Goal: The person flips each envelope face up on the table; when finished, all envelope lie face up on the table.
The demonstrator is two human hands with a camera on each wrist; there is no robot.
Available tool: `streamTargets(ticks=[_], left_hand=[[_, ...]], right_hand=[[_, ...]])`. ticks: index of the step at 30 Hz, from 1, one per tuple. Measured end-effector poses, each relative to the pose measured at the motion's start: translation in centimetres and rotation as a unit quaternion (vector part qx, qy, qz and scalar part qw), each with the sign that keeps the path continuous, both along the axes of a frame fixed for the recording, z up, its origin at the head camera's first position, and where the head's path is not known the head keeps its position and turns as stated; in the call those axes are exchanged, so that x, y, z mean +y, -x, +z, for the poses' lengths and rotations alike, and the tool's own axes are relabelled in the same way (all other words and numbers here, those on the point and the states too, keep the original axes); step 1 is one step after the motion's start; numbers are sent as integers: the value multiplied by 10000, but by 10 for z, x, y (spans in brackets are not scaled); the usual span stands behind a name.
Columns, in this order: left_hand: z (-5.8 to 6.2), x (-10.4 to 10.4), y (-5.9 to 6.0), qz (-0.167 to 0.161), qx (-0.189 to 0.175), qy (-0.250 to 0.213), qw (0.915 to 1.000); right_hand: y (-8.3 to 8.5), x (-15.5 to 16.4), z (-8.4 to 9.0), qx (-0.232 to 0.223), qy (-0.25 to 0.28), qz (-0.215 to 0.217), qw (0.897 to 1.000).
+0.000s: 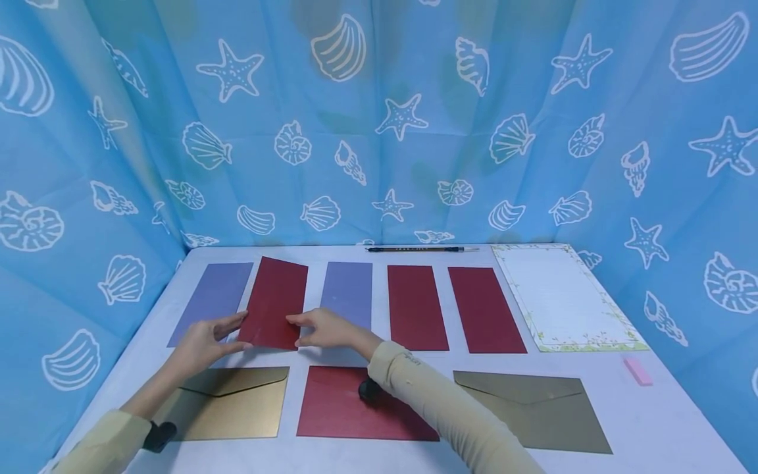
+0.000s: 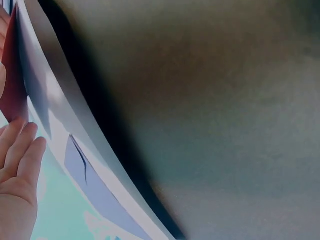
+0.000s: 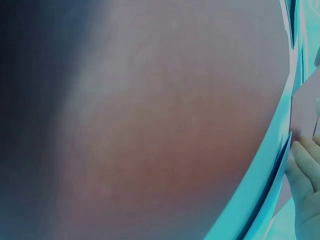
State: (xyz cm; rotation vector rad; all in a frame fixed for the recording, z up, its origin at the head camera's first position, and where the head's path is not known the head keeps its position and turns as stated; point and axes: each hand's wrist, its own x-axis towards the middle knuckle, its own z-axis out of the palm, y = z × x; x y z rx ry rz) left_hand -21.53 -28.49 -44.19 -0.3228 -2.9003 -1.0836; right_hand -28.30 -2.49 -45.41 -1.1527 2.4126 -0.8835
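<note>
A red envelope [image 1: 275, 304] is raised and tilted a little above the table, no flap showing on its upper side. My left hand [image 1: 201, 343] holds its lower left edge between thumb and fingers. On the lower right edge, my right hand [image 1: 324, 328] pinches it. Purple envelopes [image 1: 214, 299] lie on either side, the right one [image 1: 348, 289] partly behind my right hand. In the left wrist view, the red envelope [image 2: 14, 85] meets the left fingertips [image 2: 30, 130]. The right wrist view is mostly blurred, with the right hand [image 3: 306, 175] at its edge.
Two more red envelopes [image 1: 417, 308] continue the back row. Nearer me are a gold envelope [image 1: 243, 408], a red one [image 1: 331, 415] under my right forearm, and a darker gold one [image 1: 545, 418]. A brush [image 1: 420, 249], bordered paper [image 1: 562, 296] and pink eraser [image 1: 637, 372] lie beyond.
</note>
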Motion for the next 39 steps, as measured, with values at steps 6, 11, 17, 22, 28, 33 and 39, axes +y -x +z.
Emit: streamTargets(ticks=[6, 11, 17, 22, 28, 33, 39], left_hand=[[-6, 1, 5, -26, -206, 175, 9996], [-9, 2, 8, -21, -281, 349, 9990], [-10, 5, 9, 85, -430, 555, 9975], [-10, 6, 10, -18, -352, 654, 9972], [0, 1, 7, -228, 50, 645, 9976], [7, 2, 4, -775, 217, 720, 9942], [3, 9, 0, -1367, -154, 834, 9870]], right_hand=[[0, 5, 2, -85, 63, -14, 9999], [2, 5, 2, 128, -84, 40, 9999], [3, 2, 3, 329, -390, 81, 9987], [2, 2, 7, 288, -337, 28, 9990], [1, 6, 14, 250, -82, 65, 9996], [0, 8, 16, 426, -331, 258, 9982], [-4, 6, 11, 784, -654, 621, 9928]])
